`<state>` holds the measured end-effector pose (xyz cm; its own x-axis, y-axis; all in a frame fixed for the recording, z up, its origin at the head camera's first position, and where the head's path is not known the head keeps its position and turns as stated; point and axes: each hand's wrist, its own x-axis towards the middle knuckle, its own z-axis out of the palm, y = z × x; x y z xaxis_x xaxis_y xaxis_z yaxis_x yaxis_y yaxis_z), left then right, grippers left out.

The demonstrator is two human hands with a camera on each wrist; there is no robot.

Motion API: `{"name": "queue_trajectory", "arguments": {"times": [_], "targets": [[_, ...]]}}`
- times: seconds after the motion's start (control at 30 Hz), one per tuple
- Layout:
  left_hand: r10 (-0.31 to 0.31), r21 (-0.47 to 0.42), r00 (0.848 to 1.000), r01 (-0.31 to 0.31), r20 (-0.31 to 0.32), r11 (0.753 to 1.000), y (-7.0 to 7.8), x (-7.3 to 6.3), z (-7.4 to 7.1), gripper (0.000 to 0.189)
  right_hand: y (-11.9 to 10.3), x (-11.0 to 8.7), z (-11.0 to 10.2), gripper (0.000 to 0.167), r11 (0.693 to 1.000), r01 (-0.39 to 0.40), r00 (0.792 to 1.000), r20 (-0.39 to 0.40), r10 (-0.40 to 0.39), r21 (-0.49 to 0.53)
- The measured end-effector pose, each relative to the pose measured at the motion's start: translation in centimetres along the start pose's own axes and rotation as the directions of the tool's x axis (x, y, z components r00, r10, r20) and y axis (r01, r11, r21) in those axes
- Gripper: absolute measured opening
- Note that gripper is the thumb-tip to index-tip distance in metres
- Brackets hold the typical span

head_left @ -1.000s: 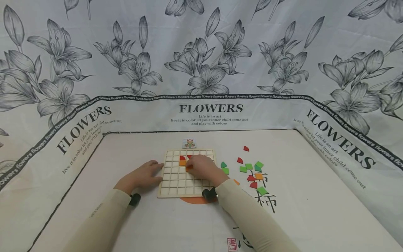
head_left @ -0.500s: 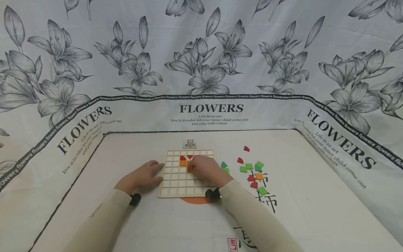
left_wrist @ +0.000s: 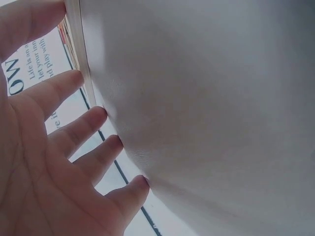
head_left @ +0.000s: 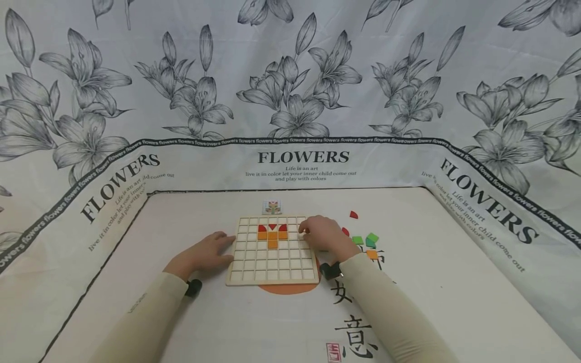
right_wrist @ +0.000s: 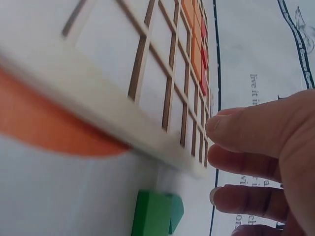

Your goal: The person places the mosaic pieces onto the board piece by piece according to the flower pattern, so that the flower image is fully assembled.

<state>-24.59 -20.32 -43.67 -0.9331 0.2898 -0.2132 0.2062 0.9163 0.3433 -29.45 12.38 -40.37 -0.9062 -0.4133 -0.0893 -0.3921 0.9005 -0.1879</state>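
Wooden grid board (head_left: 272, 264) lies flat on the pale cloth-covered surface (head_left: 254, 325). In its second row from the far edge: two red quarter-round tiles (head_left: 262, 229) with a red triangle tile (head_left: 272, 226) between them. Next row nearer: three orange square tiles across, plus a fourth (head_left: 273, 243) below the middle one.

Left hand (head_left: 209, 253) is at the board's left edge, fingers spread, fingertips touching the side; grip loose, nothing in it. Right hand (head_left: 324, 234) is over the board's right edge toward the far corner, fingers slightly bent; grip relaxed, no tile visible in it, contact with the board can't be told.

Just off the board's right edge: green tile (right_wrist: 147, 214), dark green tile (right_wrist: 176, 214) beside it. Farther right of the board: loose red, green and orange tiles (head_left: 372, 255), some behind the right hand. Beyond the board's far edge: small pattern card (head_left: 273, 207). Under its near edge: printed orange disc (head_left: 288, 289).
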Motion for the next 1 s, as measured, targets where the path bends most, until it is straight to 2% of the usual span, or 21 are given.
{"name": "queue_trajectory", "arguments": {"times": [0.27,0.4,0.8,1.0], "targets": [[0.011,0.010,1.000,-0.011,-0.002,1.000,0.1,0.0,-0.1,0.066,1.8,-0.4,-0.3,0.025,0.993,-0.118,0.993,-0.021,0.118,-0.015],[0.017,0.011,1.000,-0.017,-0.005,1.000,0.2,0.0,-0.2,0.066,2.4,-0.4,0.0,0.025,0.984,-0.176,0.984,-0.005,0.176,-0.016],[-0.069,0.000,0.997,0.069,0.035,0.998,0.9,0.2,-0.9,0.066,2.2,-0.5,0.3,0.017,0.974,-0.226,0.974,0.032,0.226,-0.012],[-0.075,-0.009,0.997,0.076,0.034,0.997,1.1,0.3,-1.0,0.066,1.8,-0.6,0.0,0.010,0.971,-0.240,0.969,0.064,0.239,0.006]]}}
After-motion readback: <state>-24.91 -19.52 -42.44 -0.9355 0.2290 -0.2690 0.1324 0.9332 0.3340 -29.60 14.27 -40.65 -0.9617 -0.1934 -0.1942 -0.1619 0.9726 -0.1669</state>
